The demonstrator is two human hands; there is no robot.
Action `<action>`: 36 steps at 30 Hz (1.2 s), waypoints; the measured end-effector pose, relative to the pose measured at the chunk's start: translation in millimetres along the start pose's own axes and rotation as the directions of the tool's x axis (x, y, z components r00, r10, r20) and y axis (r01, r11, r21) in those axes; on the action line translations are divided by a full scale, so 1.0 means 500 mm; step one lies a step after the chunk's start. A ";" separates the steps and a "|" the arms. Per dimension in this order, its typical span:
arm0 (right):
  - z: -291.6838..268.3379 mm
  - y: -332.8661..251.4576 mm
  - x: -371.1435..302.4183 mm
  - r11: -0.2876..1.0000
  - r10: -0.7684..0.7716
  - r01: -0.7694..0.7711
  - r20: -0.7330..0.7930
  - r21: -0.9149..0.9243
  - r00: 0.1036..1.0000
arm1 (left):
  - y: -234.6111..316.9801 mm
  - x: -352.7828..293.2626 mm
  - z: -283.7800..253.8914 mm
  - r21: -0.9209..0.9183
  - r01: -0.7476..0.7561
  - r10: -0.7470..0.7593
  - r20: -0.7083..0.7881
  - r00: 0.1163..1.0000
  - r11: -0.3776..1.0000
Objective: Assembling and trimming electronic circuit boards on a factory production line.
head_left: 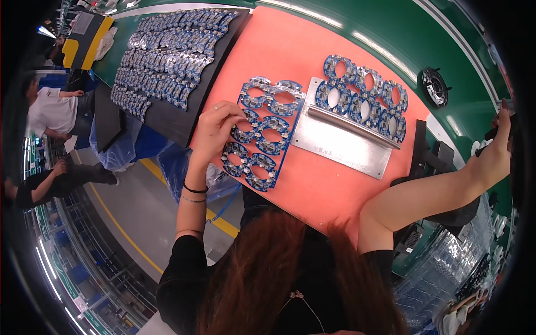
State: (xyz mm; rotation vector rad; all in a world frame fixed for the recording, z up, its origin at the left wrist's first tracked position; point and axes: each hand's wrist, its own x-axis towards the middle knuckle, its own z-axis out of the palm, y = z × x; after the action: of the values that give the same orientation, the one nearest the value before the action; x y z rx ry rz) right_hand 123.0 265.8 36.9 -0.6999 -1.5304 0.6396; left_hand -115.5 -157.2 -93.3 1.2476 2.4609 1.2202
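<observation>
"One board panel (259, 133) lies just left of the metal plate (335, 148); what touches it?"
"Only the left hand (216, 126), fingers bent onto its left side; whether they clamp, I cannot tell. The right hand (501, 133) is well apart, far right of the plate, its hold also unclear."
"And how to handle well?"
"I would press only the rim, keeping it flat. Its long axis runs beside the plate's left edge, far end leaning right"

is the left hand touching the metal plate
No, the left hand is at the blue circuit board panel, to the left of the metal plate.
</observation>
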 end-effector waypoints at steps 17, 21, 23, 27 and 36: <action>0.009 -0.006 0.003 0.996 -0.085 0.084 0.005 0.018 0.996 | -0.002 0.015 -0.023 -0.038 -0.024 0.028 0.120 0.992 0.999; 0.003 0.002 0.006 0.999 -0.028 0.028 -0.010 -0.019 1.000 | -0.002 0.025 -0.023 -0.032 -0.051 0.054 0.126 0.991 0.998; 0.000 0.007 0.007 0.999 -0.013 0.012 -0.015 -0.040 1.000 | -0.005 0.025 -0.025 -0.046 -0.057 0.062 0.120 0.991 0.997; -0.008 0.013 0.010 0.996 0.015 -0.017 -0.033 -0.082 0.999 | -0.009 0.038 -0.043 -0.056 -0.027 0.038 0.200 0.979 0.998; -0.018 0.016 0.010 0.997 -0.043 0.044 0.033 -0.056 0.999 | 0.073 -0.061 -0.134 0.142 0.190 -0.176 -0.107 0.979 0.971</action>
State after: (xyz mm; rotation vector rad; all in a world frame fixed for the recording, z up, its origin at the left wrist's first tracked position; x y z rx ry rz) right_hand 132.5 274.7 35.1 -0.7001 -1.5939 0.5789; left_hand -102.2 -207.6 -29.7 0.9864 2.7114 1.0855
